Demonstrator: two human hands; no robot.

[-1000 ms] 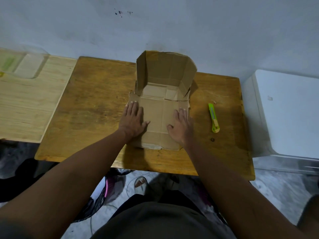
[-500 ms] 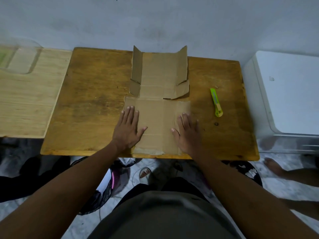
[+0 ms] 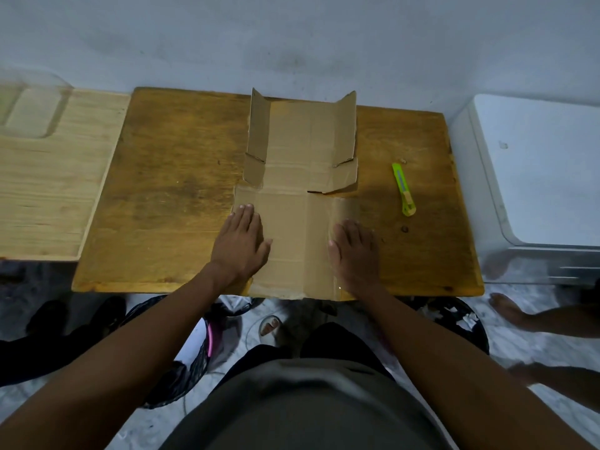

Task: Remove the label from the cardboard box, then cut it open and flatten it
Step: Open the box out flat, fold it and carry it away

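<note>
Box: cardboard box (image 3: 302, 177) lies cut open on the wooden table (image 3: 168, 190), near panels flat, far side flaps tilted up.
Left hand: your left hand (image 3: 242, 243) presses its left edge, fingers straight.
Right hand: your right hand (image 3: 355, 251) presses its right side, flat-palmed.
Cutter: green utility knife (image 3: 403, 189) lies apart, right of box.

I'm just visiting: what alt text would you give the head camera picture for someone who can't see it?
Two hands, left and right, press a cut-open cardboard box flat on a wooden table; its far side flaps stand partly raised. A green utility knife lies on the table, right of the box.
</note>
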